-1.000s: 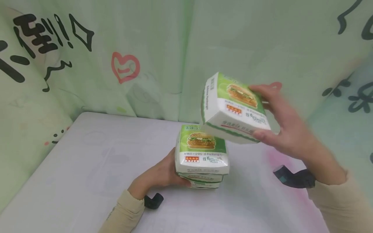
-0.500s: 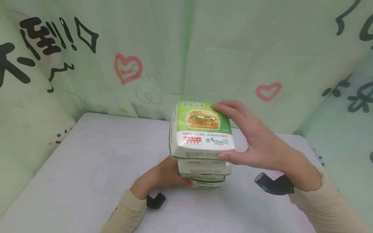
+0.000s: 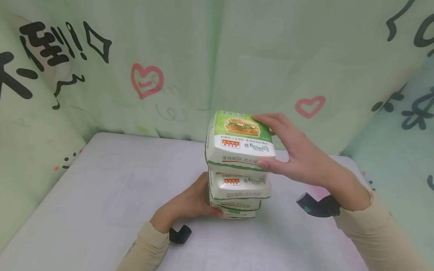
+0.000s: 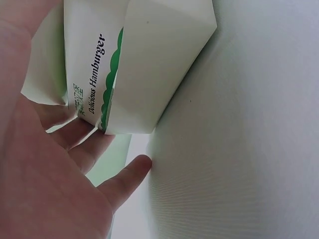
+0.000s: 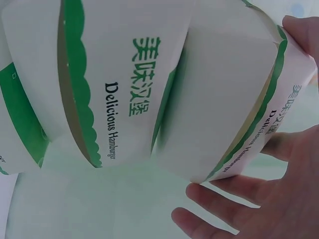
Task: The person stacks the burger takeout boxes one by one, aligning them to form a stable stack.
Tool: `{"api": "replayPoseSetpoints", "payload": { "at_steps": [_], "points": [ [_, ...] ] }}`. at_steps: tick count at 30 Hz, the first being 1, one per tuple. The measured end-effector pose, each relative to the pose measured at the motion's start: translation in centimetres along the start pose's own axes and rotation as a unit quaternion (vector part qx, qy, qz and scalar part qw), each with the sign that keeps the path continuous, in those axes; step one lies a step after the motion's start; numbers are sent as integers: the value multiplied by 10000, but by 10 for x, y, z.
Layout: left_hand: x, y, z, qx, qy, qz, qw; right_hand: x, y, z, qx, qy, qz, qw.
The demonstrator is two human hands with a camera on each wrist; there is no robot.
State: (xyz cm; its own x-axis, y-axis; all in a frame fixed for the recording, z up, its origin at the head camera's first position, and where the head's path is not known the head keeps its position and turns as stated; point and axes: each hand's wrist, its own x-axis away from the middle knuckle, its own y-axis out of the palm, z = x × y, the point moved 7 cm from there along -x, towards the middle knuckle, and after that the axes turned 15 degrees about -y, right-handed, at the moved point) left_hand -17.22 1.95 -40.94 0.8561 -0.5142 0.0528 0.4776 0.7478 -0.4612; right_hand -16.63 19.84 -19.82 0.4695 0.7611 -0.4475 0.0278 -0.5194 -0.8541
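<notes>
Several white and green cardboard hamburger boxes stand stacked near the middle of the table. My right hand (image 3: 301, 158) holds the top hamburger box (image 3: 240, 148), thumb on its front and fingers over the far right edge. That box sits a little askew over the hamburger box below (image 3: 240, 188); in the right wrist view its underside (image 5: 219, 84) meets the lower lid at an angle. Around the left side of the lower stack, my left hand (image 3: 184, 203) steadies the boxes, thumb at the front. The left wrist view shows its fingers along a lower box (image 4: 149, 64).
The white table (image 3: 135, 180) spreads around the stack. A pale green curtain (image 3: 183, 67) with hearts and black writing hangs behind and at both sides. Each wrist wears a black mount, one at the right wrist (image 3: 318, 206) and one at the left wrist (image 3: 180, 234).
My right hand has brought the top hamburger box from the right and above onto the stack, then shifted it slightly back and right. The left hand has stayed in place.
</notes>
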Motion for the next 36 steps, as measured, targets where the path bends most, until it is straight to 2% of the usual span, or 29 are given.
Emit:
{"api": "replayPoseSetpoints", "payload": {
  "at_steps": [6,9,13,15,19,22,25,29,31,36],
  "points": [
    [3,1,-7,241,-549,29,9982,1,-3,6,-3,246,0,9997],
    [1,3,-3,335,-277,-43,9990,3,-8,3,-3,226,127,9997],
    [-3,5,9,452,539,-277,9971,6,-14,-13,-145,-108,325,9993],
    [-4,6,11,468,797,-351,9951,7,-10,-24,-210,-288,252,9990],
    [-3,7,6,385,607,-368,9967,9,2,-41,-159,-513,-125,9985],
    [-3,7,3,430,425,-401,9974,9,8,-42,-55,-523,-270,9983],
    [-3,6,7,551,542,-404,9962,10,8,-35,-33,-421,-226,9989],
    [-2,3,11,357,629,-263,9970,11,5,-22,-39,-262,-98,9996],
    [-1,2,10,166,471,-162,9986,12,3,-17,26,-237,-8,9997],
    [3,2,-3,-2,-461,32,9989,12,-1,-4,17,9,188,9998]
  ]
}}
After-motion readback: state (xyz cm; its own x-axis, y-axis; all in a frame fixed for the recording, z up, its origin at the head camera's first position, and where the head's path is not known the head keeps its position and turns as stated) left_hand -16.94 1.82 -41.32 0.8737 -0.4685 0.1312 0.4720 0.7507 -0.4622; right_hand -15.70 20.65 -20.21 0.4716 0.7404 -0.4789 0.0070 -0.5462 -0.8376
